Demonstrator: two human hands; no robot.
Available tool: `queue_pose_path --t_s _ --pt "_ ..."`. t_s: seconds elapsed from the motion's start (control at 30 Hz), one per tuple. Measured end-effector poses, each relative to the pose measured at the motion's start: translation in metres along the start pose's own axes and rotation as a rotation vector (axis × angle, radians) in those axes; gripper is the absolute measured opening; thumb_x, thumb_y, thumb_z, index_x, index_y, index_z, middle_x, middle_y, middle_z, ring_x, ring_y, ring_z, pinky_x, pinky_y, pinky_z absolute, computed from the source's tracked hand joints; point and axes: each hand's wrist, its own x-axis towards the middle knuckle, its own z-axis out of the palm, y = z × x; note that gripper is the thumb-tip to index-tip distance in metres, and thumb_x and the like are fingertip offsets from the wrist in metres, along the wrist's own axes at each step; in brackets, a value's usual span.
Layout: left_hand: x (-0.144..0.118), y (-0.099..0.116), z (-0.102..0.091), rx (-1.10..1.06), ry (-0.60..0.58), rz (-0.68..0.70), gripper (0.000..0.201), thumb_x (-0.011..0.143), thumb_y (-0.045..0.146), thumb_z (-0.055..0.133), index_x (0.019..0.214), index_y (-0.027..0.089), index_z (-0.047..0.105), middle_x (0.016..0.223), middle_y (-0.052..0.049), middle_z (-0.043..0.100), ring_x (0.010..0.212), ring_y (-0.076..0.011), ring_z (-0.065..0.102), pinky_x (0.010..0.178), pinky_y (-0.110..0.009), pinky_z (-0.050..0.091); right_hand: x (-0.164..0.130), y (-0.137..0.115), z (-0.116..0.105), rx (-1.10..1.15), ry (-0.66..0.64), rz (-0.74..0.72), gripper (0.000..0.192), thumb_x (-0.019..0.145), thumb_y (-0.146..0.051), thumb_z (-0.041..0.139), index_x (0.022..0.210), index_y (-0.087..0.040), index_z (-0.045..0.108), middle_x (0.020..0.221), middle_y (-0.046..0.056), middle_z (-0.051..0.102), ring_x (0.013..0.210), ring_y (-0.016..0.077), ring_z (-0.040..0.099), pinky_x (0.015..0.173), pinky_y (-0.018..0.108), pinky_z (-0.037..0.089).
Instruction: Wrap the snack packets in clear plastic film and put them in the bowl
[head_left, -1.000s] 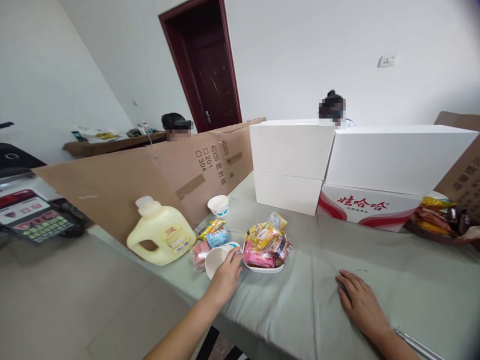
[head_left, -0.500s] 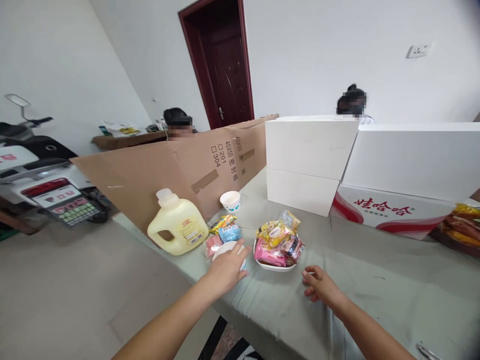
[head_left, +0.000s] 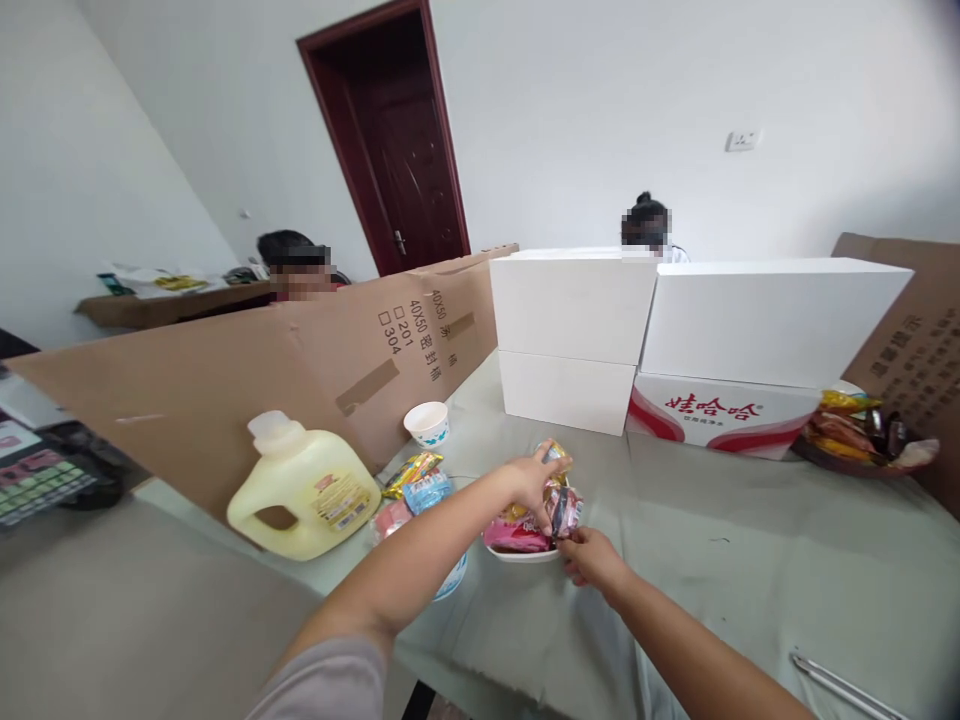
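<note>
Snack packets (head_left: 525, 535) in white bowl (head_left: 521, 553); left hand (head_left: 534, 478) closed on packet; right hand (head_left: 592, 557) grips rim; cardboard (head_left: 300, 370) reads "40X50".

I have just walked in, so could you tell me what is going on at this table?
A person has both hands at a white dish of wrapped snacks. The left hand reaches over the pile, fingers on a packet; the right hand touches the dish's near edge. A yellow jug, paper cup and loose packets sit alongside.
</note>
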Motion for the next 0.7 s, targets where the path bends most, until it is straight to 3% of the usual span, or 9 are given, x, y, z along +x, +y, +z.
queue_pose_path --t_s 0.2,0.37,0.5,0.6,0.7 --pt "-0.021 -0.014 0.021 -0.085 0.256 0.079 0.112 0.045 0.037 0.092 0.143 0.032 0.036 0.161 -0.011 0.006 0.121 -0.0375 0.056 0.098 -0.042 0.048 0.0 -0.003 0.004 0.14 -0.015 -0.009 0.033 0.093 -0.037 0.058 0.119 -0.016 0.057 0.115 0.007 0.06 0.096 0.0184 0.062 0.081 0.038 0.054" --pt "-0.025 -0.035 0.024 -0.26 0.349 0.168 0.116 0.046 0.042 0.091 0.145 0.027 0.033 0.159 -0.013 0.013 0.139 -0.0364 0.033 0.11 -0.044 0.035 -0.003 -0.008 0.004 0.253 -0.061 -0.067 0.03 0.093 -0.037 0.058 0.114 -0.016 0.058 0.11 0.006 0.061 0.09 0.0165 0.062 0.076 0.035 0.054" --pt "-0.019 -0.053 0.021 -0.209 0.252 0.145 0.136 0.039 0.049 0.091 0.152 0.029 0.018 0.16 -0.014 0.012 0.145 -0.0421 0.011 0.114 -0.056 0.021 0.0 -0.008 0.013 0.357 -0.025 -0.157 0.03 0.087 -0.037 0.064 0.107 -0.015 0.058 0.091 0.002 0.062 0.076 0.013 0.06 0.067 0.028 0.05" --pt "-0.015 -0.059 0.021 -0.213 0.136 0.146 0.146 0.033 0.05 0.091 0.153 0.032 0.01 0.161 -0.013 -0.001 0.143 -0.0458 0.015 0.112 -0.056 0.026 0.002 -0.006 0.019 0.401 0.014 -0.205 0.055 0.068 -0.038 0.077 0.112 -0.017 0.052 0.075 -0.002 0.06 0.066 0.0132 0.057 0.058 0.024 0.043" --pt "-0.017 -0.06 0.019 -0.263 0.14 0.206 0.146 0.033 0.045 0.092 0.153 0.03 0.011 0.161 -0.013 -0.006 0.14 -0.0442 0.026 0.111 -0.05 0.032 0.001 -0.012 0.017 0.381 0.021 -0.263 0.081 0.054 -0.04 0.08 0.124 -0.02 0.046 0.073 -0.002 0.062 0.061 0.0158 0.056 0.054 0.026 0.04"
